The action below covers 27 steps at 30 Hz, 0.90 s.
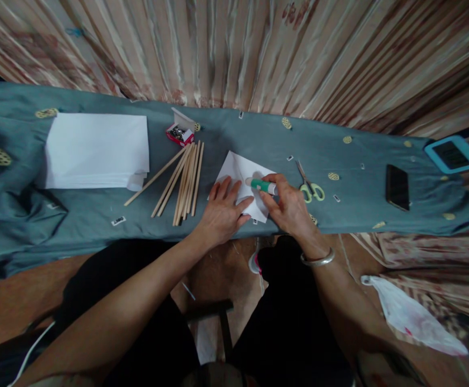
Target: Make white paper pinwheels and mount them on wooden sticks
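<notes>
A white sheet of paper [234, 165] lies turned at an angle on the cloth-covered table, with creases across it. My left hand [223, 210] rests flat on its left part, fingers spread. In my right hand [288, 206] is a green and white glue stick [261, 186], its tip at the middle of the paper. Whether the tip presses on the sheet I cannot tell. Close to the right of that hand are scissors [310, 185] with light green handles. Several thin wooden sticks [186, 180] lie in a loose bundle left of the paper.
A stack of white paper [97, 148] lies at the left. Behind the sticks stands a small open red box [180, 134] with small metal pieces inside. Farther right are a dark phone [397, 187] and a blue-framed device [454, 154]. A curtain [234, 54] hangs along the far edge.
</notes>
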Each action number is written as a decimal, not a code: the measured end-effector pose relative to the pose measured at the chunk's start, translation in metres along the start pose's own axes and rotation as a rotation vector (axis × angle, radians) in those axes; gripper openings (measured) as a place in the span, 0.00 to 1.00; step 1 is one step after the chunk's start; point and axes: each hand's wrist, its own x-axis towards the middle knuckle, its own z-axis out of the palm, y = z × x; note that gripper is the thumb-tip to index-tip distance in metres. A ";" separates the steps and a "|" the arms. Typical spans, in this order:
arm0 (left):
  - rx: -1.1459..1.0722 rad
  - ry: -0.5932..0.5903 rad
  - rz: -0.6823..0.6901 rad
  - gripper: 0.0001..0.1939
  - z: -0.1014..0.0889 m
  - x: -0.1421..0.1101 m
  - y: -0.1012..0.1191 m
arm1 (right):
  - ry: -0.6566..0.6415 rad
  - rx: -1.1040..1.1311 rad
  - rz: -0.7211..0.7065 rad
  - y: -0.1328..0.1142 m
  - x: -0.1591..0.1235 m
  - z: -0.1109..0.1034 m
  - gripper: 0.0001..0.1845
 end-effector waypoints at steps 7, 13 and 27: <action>0.018 0.020 0.004 0.22 0.006 -0.001 -0.002 | -0.041 -0.004 -0.022 0.000 -0.003 -0.006 0.14; -0.002 0.016 0.001 0.22 0.005 -0.001 -0.002 | -0.088 0.020 -0.025 -0.003 -0.004 -0.011 0.14; 0.037 0.008 0.004 0.23 0.007 -0.001 -0.003 | -0.112 0.033 -0.053 -0.006 -0.001 -0.013 0.12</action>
